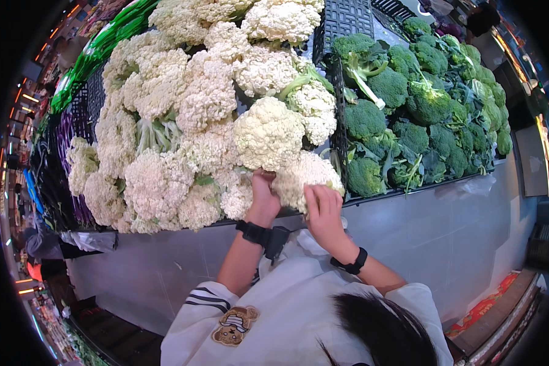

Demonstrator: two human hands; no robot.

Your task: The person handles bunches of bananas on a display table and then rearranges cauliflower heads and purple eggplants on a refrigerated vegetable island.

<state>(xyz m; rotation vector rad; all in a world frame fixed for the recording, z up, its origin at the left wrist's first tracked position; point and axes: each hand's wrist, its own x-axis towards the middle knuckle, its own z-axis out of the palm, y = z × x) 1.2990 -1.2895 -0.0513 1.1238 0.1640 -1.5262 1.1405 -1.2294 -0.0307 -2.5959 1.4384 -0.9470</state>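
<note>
A rounded, cream-coloured cauliflower [268, 132] stands out near the front of a large heap of cauliflowers [160, 183]. My left hand [264, 196] is right under its lower edge, curled around its base, with most fingertips hidden. A paler cauliflower [297, 176] sits just in front, at the heap's near right corner. The bent fingers of my right hand [322, 206] grip its near side, and the thumb is out of sight. Black bands [256, 233] circle both wrists, and the left one carries a boxy device [277, 242].
A black plastic crate [339, 132] edge divides the cauliflowers from piled broccoli [389, 87] at right. Beyond the broccoli are pale green vegetables [487, 94]. Dark eggplants [50, 174] and green-wrapped produce [105, 48] lie at left. Grey tiled floor [421, 238] surrounds me; a brown ledge [498, 315] stands behind right.
</note>
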